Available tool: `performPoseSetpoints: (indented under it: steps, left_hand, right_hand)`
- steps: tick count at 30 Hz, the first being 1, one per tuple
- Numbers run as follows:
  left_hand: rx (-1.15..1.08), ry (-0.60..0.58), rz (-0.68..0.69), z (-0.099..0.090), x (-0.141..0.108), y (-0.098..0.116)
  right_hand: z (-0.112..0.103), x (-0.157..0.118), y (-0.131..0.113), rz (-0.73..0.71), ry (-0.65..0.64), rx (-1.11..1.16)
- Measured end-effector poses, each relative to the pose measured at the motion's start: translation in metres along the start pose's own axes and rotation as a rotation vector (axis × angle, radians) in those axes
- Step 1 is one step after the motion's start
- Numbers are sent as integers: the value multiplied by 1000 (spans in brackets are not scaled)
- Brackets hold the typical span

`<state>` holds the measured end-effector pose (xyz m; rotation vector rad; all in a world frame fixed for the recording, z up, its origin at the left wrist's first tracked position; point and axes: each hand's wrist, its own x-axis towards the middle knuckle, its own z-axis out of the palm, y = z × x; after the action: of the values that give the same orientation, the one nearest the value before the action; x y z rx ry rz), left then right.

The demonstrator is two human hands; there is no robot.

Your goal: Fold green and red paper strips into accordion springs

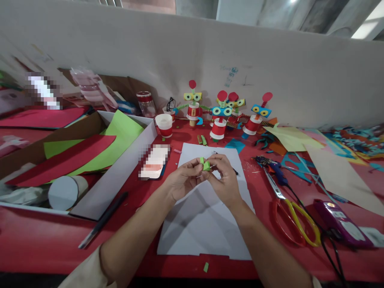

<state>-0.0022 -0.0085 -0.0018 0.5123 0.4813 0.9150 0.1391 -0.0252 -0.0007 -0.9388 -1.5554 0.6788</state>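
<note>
A small folded strip of bright green paper (206,165) is pinched between both hands over a white board (204,224). My left hand (186,178) grips its left side with thumb and fingers. On the other side, my right hand (223,176) holds it between thumb and forefinger. A dark pen (236,173) lies partly hidden behind my right hand. Beyond the board are short green folded paper strips (202,140). A green scrap (206,267) lies near the table's front edge.
Paper-cup robot figures (219,128) stand along the back with a white cup (164,125). Scissors (288,216), a glue gun (271,166) and a purple device (342,224) lie right. At left are a box of coloured paper (120,172), a phone (154,162) and a black pen (103,220).
</note>
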Motion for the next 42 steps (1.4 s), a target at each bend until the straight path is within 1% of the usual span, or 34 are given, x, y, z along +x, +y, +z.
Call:
performPoseSetpoints:
  steps: [3, 7, 10, 12, 15, 18, 22, 27, 30, 33, 38, 40, 42]
  left_hand:
    - [4, -15, 3, -1, 0, 1]
    - [35, 30, 24, -2, 1, 2]
    - [33, 54, 13, -1, 2, 1]
    - [26, 46, 4, 0, 2, 0]
    - [31, 15, 6, 0, 1, 0]
    - [42, 29, 28, 1, 2, 1]
    - [90, 144, 97, 1, 3, 1]
    - [235, 247, 270, 3, 3, -3]
    - [291, 259, 333, 5, 3, -4]
    - [318, 244, 376, 6, 4, -5]
    - [298, 229, 368, 6, 5, -7]
    - [281, 219, 338, 5, 5, -7]
    - [266, 201, 298, 4, 5, -7]
  right_hand:
    - [1, -1, -1, -6, -5, 21]
    - [2, -3, -1, 0, 7, 25]
    - [3, -3, 0, 49, 34, 47]
    - [3, -2, 1, 94, 46, 86]
    - [4, -2, 2, 134, 40, 130]
    - [6, -2, 2, 167, 27, 162]
    - [10, -4, 4, 225, 26, 157]
    - [8, -4, 4, 272, 22, 164]
    - [6, -2, 2, 257, 41, 143]
    - [6, -2, 4, 269, 78, 193]
    - [7, -2, 9, 359, 133, 335]
    - [7, -1, 10, 433, 137, 408]
    - [6, 1, 9, 514, 112, 491]
